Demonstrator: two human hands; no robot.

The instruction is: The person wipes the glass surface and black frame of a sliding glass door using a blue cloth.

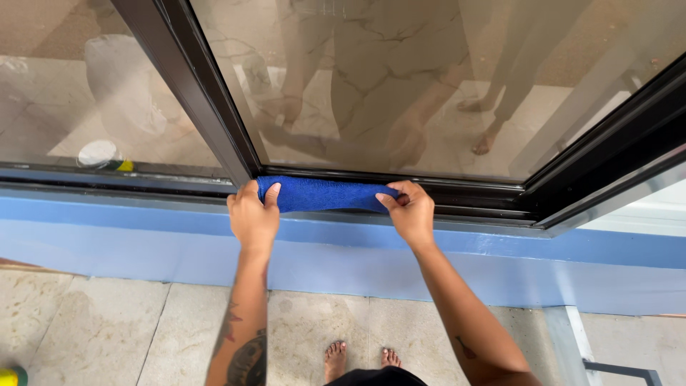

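1. The blue cloth (325, 194) is rolled into a long bundle and lies lengthwise in the bottom track (457, 196) of a dark-framed sliding glass door (371, 86), just right of the upright frame post (193, 86).
2. Far left, behind the glass of the neighbouring pane, a round white container (98, 153) with a yellow part beside it stands on the inner floor, well apart from the cloth.
3. At the bottom left corner, a small yellow and green object (10, 376) shows at the edge of the tiled floor (107, 329); what it is cannot be told.
4. The left hand (253, 218) grips the left end of the cloth, its fingers (272, 195) curled over the roll and clenched on it.
5. Below the track runs a blue painted sill (343, 246), which both wrists cross.
6. The right hand (410, 212) holds the right end of the cloth, thumb underneath and fingers bent over the top, pressing it against the track.
7. The person's bare feet (361, 357) stand on the tiled floor between the two forearms.
8. In the glass, faint reflections of legs and feet show above the hands.
9. At the lower right, a pale metal frame (572, 343) lies on the floor.
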